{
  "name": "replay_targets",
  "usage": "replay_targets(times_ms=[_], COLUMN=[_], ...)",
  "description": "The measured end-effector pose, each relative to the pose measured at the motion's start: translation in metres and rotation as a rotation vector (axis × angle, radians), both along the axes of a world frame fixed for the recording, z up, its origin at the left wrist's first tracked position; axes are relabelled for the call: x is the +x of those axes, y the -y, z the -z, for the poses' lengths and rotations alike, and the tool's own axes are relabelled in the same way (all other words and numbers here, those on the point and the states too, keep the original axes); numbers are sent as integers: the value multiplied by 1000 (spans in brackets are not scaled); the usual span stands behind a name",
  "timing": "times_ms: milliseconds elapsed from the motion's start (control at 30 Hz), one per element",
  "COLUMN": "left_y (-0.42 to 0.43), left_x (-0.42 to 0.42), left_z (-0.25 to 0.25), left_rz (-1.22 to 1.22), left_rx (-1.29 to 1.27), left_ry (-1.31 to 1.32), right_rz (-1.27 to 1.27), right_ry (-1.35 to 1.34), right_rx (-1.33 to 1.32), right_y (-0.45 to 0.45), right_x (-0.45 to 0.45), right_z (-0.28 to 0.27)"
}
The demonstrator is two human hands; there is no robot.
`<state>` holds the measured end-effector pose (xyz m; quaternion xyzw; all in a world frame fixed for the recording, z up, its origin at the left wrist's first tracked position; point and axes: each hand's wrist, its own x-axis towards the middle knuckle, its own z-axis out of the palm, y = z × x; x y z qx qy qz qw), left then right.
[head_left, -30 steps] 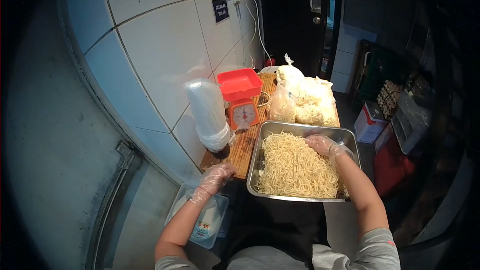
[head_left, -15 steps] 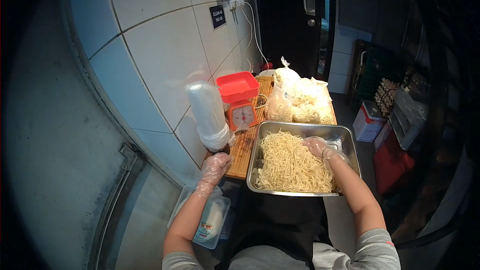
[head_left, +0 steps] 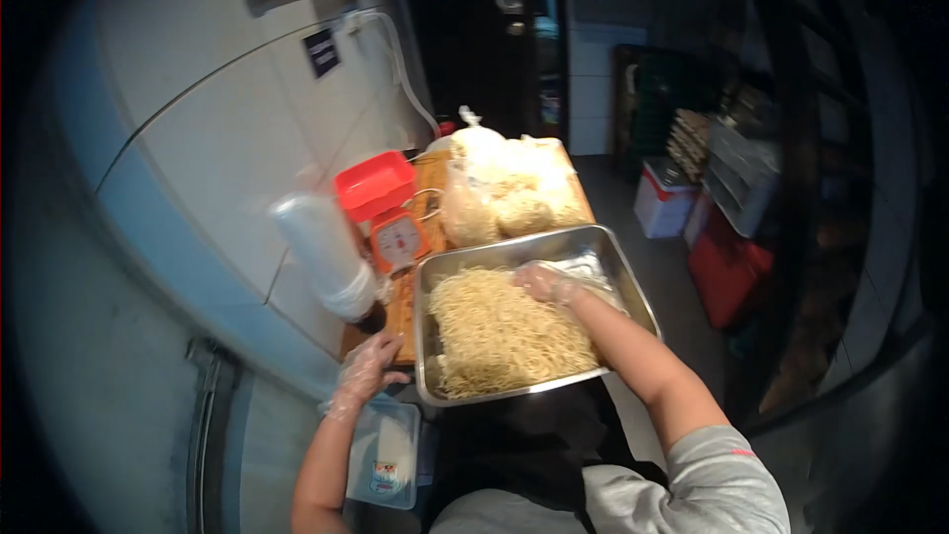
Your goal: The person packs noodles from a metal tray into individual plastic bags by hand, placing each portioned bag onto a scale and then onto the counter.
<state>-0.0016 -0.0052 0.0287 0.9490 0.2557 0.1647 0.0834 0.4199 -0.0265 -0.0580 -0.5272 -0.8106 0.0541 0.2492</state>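
A metal tray holds a heap of pale noodles. My right hand, in a clear plastic glove, rests on the far right side of the heap, its fingertips hidden or blurred among the noodles. Left of the tray, at the near edge of the wooden table, is my gloved left hand; its thumb stands apart from the fingers, with nothing visible in them. Just beyond that hand is a tall stack wrapped in clear plastic.
Behind the tray sit plastic bags of noodles. An orange scale with a red basin stands by the tiled wall. Below my left hand is a clear plastic container. Egg trays and a red box are at right.
The camera view has swung, so the tray and table appear further left and tilted. My left thumb has spread away from the fingers. My right hand stays at the noodles.
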Motion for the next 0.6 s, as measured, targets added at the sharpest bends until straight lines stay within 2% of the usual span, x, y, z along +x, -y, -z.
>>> replay_targets(times_ms=[100, 167, 267, 367, 400, 500, 600], left_y=[-4, -5, -14, -18, -17, -14, 5], left_x=[-3, -4, -13, -14, -13, -11, 22], left_z=[19, 32, 40, 45, 45, 35, -12], left_rz=[4, 6, 11, 25, 30, 26, -51], left_rx=[109, 148, 159, 144, 140, 20, 65], left_ry=[31, 89, 116, 152, 167, 351, 625], right_rz=[51, 38, 165, 206, 201, 131, 176], right_ry=[167, 190, 77, -8, 33, 197, 128], right_rx=[-12, 110, -76, -260, -209, -21, -118], right_y=[5, -11, 6, 10, 11, 1, 11], right_x=[-9, -2, -21, -22, -22, -20, -24], right_z=[-20, 7, -33, -49, -46, -29, -45])
